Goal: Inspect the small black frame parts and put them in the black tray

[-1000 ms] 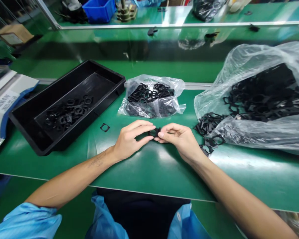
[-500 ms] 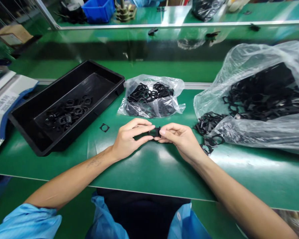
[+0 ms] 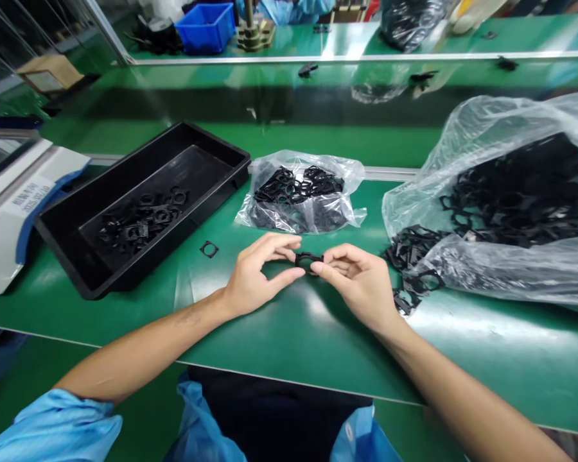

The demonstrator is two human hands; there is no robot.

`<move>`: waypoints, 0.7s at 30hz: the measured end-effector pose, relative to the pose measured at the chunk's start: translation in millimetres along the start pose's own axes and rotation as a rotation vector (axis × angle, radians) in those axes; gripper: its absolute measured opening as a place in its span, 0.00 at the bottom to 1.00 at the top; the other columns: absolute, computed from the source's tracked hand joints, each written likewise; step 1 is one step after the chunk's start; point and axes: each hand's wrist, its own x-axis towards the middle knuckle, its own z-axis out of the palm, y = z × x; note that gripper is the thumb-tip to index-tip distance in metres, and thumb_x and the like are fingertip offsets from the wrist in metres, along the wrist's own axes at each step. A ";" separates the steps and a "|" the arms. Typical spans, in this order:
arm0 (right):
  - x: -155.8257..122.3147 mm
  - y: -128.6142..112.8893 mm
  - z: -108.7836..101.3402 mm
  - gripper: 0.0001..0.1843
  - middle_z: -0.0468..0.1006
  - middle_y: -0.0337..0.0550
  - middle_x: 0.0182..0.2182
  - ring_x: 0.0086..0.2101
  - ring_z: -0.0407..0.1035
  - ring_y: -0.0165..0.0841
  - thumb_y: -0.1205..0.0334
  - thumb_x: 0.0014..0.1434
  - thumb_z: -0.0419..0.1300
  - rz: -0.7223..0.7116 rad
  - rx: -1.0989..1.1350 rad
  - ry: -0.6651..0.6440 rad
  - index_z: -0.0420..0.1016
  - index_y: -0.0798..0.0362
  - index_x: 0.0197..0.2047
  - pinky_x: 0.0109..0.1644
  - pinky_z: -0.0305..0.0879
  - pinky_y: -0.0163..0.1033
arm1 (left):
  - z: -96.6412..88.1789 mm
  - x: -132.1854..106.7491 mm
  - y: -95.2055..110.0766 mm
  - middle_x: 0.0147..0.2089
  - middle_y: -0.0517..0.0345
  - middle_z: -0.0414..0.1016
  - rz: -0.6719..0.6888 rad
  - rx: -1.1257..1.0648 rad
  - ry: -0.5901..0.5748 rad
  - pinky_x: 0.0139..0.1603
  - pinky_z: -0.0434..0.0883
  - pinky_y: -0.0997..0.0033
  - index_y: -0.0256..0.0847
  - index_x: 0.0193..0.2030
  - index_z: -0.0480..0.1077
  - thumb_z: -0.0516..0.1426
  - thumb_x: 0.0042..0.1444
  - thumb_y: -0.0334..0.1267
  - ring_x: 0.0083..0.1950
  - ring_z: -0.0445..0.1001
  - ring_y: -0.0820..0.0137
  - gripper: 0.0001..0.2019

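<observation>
"Where is the black ring piece [image 3: 310, 255]?"

"Just above the tabletop [image 3: 270, 340], between its near edge and the small bag [image 3: 298, 221]. The right hand [image 3: 366, 285] pinches its right end between thumb and fingers."

"And the left hand [image 3: 253, 276]?"

"Thumb and fingers spread around the left end. Whether they touch it, I can't tell."

"So what might go wrong?"

"With only one sure pinch, at one end, the piece could twist or slip; if it bounced toward the near edge, it might go off."

"Anything else?"

"Mixing. A loose frame [image 3: 203, 248] lies just beside the black tray [image 3: 214, 188], toward the tabletop's left edge. A stray wrist could sweep it away, since the left arm lies near."

"And on the right?"

"The spilled parts [image 3: 411, 247] at the mouth of the big bag [image 3: 510, 273] sit close to the right forearm. A careless swing could scatter them toward the near edge."
</observation>
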 end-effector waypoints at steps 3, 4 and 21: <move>-1.9 -1.0 0.1 0.23 0.76 0.38 0.25 0.27 0.72 0.31 0.43 0.45 0.75 -0.075 -0.061 0.021 0.74 0.52 0.27 0.36 0.73 0.37 | 1.3 1.0 -2.4 0.42 0.54 0.80 -0.150 -0.122 0.022 0.45 0.80 0.74 0.38 0.47 0.74 0.63 0.61 0.39 0.40 0.81 0.73 0.10; -2.4 -1.0 0.0 0.22 0.76 0.38 0.26 0.27 0.72 0.32 0.43 0.47 0.74 -0.093 -0.077 0.025 0.74 0.51 0.27 0.36 0.73 0.38 | 1.6 1.6 -3.0 0.40 0.55 0.80 -0.163 -0.138 0.025 0.44 0.80 0.75 0.38 0.43 0.74 0.62 0.61 0.40 0.39 0.81 0.73 0.08; -6.2 0.4 -1.8 0.16 0.77 0.41 0.29 0.30 0.71 0.34 0.47 0.53 0.72 -0.244 -0.164 -0.007 0.76 0.50 0.28 0.39 0.74 0.40 | -1.6 2.7 0.6 0.37 0.54 0.79 -0.116 -0.120 0.000 0.45 0.77 0.71 0.38 0.36 0.73 0.62 0.61 0.35 0.40 0.79 0.71 0.04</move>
